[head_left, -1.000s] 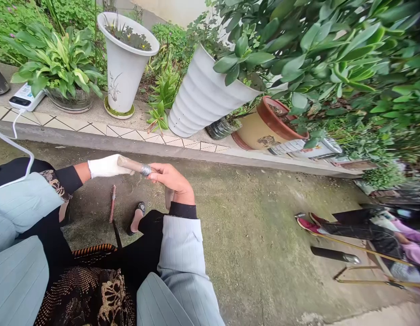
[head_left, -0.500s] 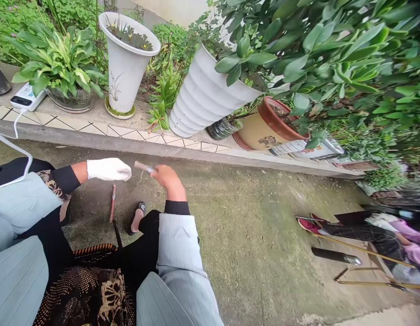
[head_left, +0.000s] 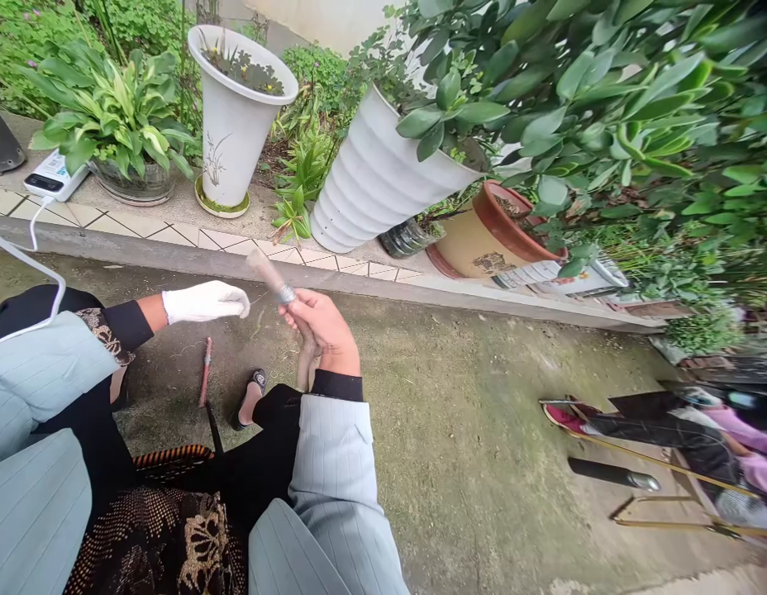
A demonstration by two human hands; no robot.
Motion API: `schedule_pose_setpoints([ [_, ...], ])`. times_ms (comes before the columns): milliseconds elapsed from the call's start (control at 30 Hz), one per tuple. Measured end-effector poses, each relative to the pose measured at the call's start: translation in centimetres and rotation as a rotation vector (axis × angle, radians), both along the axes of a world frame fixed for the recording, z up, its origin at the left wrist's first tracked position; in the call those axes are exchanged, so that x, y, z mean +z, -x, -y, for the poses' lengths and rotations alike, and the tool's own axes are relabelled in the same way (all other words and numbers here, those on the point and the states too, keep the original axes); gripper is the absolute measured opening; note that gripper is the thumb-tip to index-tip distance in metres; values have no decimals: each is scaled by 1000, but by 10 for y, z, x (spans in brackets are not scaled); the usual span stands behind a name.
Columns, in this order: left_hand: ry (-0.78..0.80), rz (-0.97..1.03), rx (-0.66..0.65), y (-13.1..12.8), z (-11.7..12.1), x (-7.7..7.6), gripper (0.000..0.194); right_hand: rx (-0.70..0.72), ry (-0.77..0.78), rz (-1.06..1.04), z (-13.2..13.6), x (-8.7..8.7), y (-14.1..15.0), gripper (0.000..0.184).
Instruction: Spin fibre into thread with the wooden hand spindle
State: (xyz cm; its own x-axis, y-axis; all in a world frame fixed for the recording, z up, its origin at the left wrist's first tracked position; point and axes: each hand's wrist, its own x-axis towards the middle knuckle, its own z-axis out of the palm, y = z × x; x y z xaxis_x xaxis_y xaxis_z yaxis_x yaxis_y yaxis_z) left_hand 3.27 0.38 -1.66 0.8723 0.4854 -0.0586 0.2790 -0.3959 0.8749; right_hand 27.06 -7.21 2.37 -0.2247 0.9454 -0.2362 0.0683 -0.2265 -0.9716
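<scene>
My left hand (head_left: pixel 207 302), in a white glove, is closed with its fingertips pinched together. A thin strand (head_left: pixel 259 299) runs faintly from them toward a pale stick. My bare right hand (head_left: pixel 325 324) is wrapped round that pale stick (head_left: pixel 267 273), which is blurred and tilts up to the left. Silvery wire or thread (head_left: pixel 287 294) is wound round it just above my fingers. The stick's lower part shows below my hand, near my wrist. Beneath my hands, a reddish-brown stick (head_left: pixel 206 372) with a grey wrapped band is seen between my feet.
Potted plants line a tiled ledge, among them a white pot (head_left: pixel 226 124) and a ribbed white planter (head_left: pixel 383 169). A white device (head_left: pixel 56 178) with a cable sits at the left. At right, another person's legs (head_left: pixel 656 438) show beside a dark cylinder (head_left: pixel 612 473).
My right hand has moved slightly right and turned, so the pale stick now points more upward. My left hand has shifted a little right.
</scene>
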Motion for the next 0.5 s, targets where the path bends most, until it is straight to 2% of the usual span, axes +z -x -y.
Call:
schedule_pose_setpoints([
  [67, 53, 17, -26, -3, 3, -4, 35, -185, -31, 18, -6, -7, 2, 36],
  [133, 54, 4, -65, -5, 6, -5, 33, -291, -31, 157, -14, -16, 6, 36],
  [233, -17, -25, -130, -4, 8, -2, 29, -316, 9, 627, -23, -25, 10, 35],
  [300, -72, -48, -162, -3, 8, -1, 28, -202, 37, 975, -24, -26, 12, 33],
  [367, -92, -81, -173, -1, 7, -1, 27, 6, 75, 1198, -22, -26, 15, 29],
  [433, -60, -102, -185, 0, 7, -2, 26, 300, 153, 1243, -19, -27, 18, 23],
  [500, 33, -95, -216, 0, 7, -4, 24, 623, 280, 1093, -15, -27, 19, 16],
])
